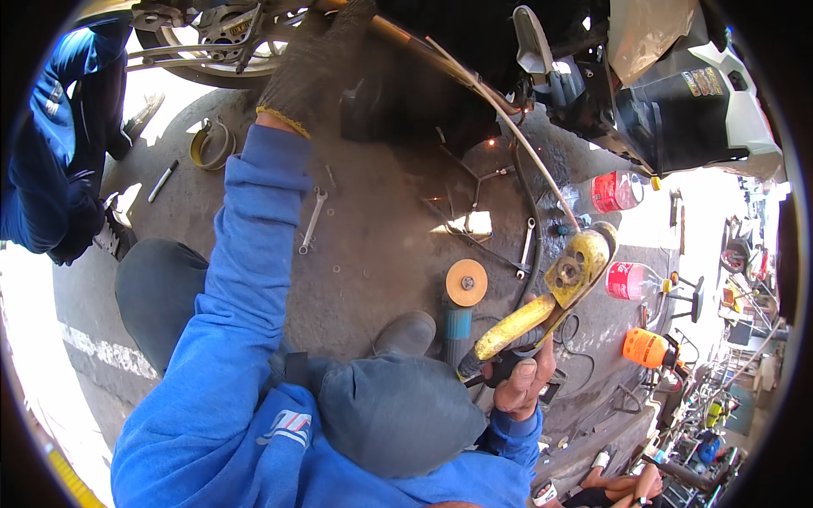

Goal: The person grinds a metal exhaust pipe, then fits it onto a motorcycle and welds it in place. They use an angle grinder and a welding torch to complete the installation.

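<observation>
Several sparks (491, 143) — right hand (523, 385) grasping electrode holder (583, 261), left hand (315, 72) too shadowed to tell its grip — could scorch nearest bottle (616, 191) toward right edge of floor (364, 203).

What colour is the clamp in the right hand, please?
The clamp is mostly yellow, best seen in the head view.
</observation>
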Demonstrator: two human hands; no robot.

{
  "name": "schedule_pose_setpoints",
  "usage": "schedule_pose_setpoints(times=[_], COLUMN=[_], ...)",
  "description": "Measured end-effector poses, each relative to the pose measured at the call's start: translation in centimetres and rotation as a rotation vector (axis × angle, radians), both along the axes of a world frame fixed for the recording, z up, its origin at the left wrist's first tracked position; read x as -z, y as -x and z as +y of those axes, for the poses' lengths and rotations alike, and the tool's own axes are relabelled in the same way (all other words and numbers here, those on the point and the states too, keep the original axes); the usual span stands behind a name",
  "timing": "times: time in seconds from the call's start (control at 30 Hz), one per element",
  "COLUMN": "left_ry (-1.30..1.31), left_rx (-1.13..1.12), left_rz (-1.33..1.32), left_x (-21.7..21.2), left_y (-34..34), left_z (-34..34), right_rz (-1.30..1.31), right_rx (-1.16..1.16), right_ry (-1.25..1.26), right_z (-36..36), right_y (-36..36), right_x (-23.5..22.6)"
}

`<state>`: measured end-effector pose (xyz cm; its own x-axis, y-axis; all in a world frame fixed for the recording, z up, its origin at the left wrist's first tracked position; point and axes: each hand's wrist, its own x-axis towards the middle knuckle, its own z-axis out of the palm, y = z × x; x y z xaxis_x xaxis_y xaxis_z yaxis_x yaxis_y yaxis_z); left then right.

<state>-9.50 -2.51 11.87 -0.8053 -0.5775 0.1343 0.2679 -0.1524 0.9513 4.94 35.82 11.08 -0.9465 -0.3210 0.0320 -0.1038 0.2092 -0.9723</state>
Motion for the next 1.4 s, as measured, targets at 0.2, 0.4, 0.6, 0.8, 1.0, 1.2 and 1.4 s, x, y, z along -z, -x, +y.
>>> schedule_pose_setpoints(times=[0.2,0.4,0.6,0.8,1.0,1.2,1.4], left_ry=[0.001,1.444,1.066,1.376,1.2,0.215,0.061], left_rx=[0.041,-0.245,-0.141,-0.287,-0.256,0.005,0.098], left_rz=[0.014,0.119,0.241,-0.003,0.005,0.037,0.06], left_x=[0.2,1.0,1.9,1.5,0.8,0.3,1.4], left_y=[0.0,0.0,0.2,-0.3,-0.1,0.0,0.3], left_z=[-0.3,-2.5,-2.3,-2.2,-2.0,-0.9,-1.6], right_rz=[0.072,0.149,0.11,0.084,0.082,0.16,0.079], right_rx=[-0.083,-0.116,-0.094,-0.088,-0.096,-0.134,-0.054], right_ry=[-0.056,-0.085,-0.086,-0.077,-0.063,-0.042,0.026], right_z=[0.2,-0.1,-0.4,-0.4,-0.7,-0.9,-1.1], right_y=[0.7,1.1,1.0,1.0,1.2,1.3,0.8], right_x=[1.2,1.2,1.2,1.2,1.2,1.0,1.2])
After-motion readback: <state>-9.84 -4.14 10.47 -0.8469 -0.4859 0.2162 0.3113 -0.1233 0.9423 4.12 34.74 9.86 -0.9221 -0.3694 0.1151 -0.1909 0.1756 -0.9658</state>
